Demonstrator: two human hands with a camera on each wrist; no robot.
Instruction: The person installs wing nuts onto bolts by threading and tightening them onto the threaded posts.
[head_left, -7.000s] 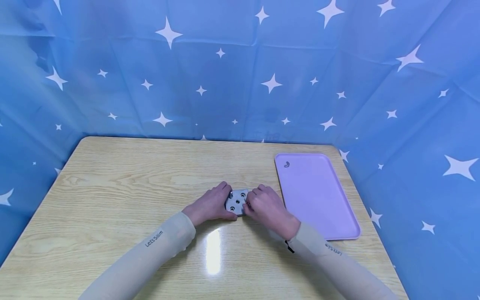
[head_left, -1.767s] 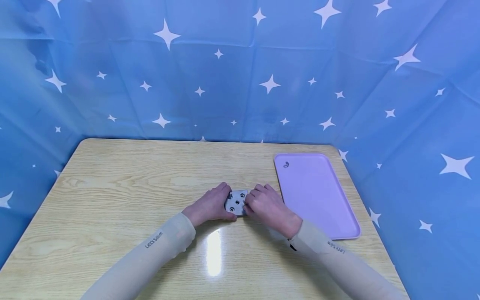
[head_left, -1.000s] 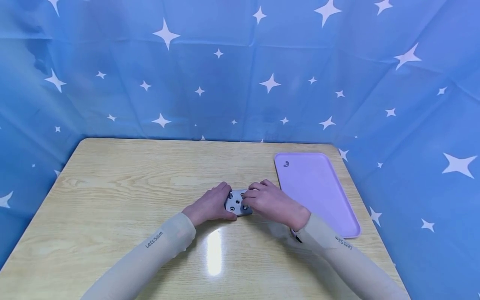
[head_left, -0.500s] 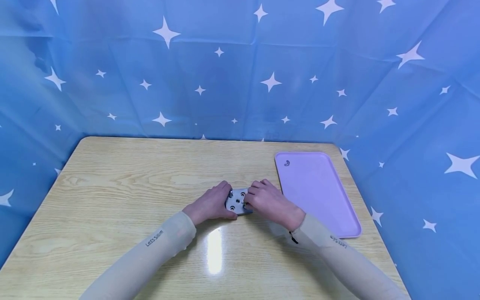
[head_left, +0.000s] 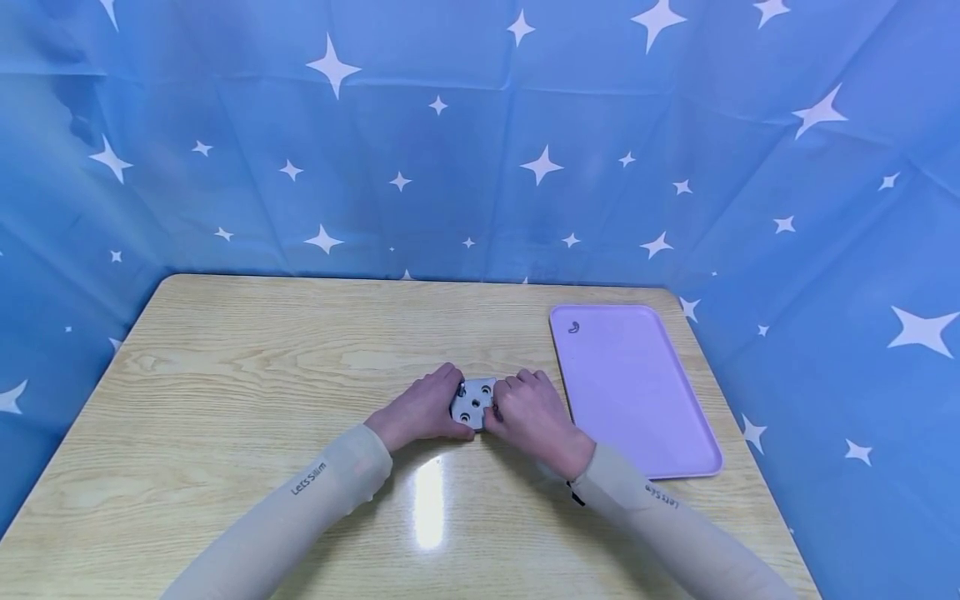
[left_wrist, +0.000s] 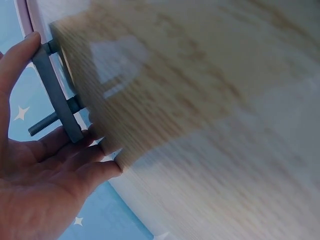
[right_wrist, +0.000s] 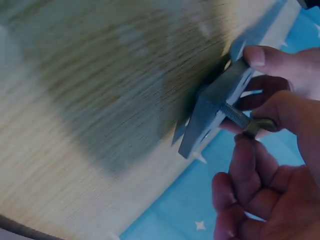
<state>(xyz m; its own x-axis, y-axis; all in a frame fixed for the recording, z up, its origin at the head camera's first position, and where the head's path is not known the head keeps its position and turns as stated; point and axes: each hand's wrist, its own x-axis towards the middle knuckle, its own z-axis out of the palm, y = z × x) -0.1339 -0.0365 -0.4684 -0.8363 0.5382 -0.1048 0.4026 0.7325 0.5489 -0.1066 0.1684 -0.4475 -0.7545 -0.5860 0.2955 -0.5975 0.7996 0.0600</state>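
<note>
A small grey metal plate (head_left: 474, 403) with several holes sits at mid-table between the hands. My left hand (head_left: 426, 407) grips its left side, thumb at the near edge and fingers at the far edge. The left wrist view shows it edge-on, raised on short dark feet, with a bare threaded bolt (left_wrist: 44, 123) standing up through it. At the plate's right side, my right hand (head_left: 534, 418) pinches a wing nut (right_wrist: 263, 126) between thumb and curled forefinger. That nut is at the outer end of a second threaded bolt (right_wrist: 235, 115); the fingers hide it in the head view.
A shallow purple tray (head_left: 637, 392) lies at the right of the wood-grain table (head_left: 285, 350), with a small dark curved mark near its far left corner. A blue star-patterned curtain (head_left: 450, 142) hangs behind the table and along both sides.
A second ago the right fingers reached farther over the plate; since then the hand has turned and drawn back to its right edge. Left hand and plate have stayed in place.
</note>
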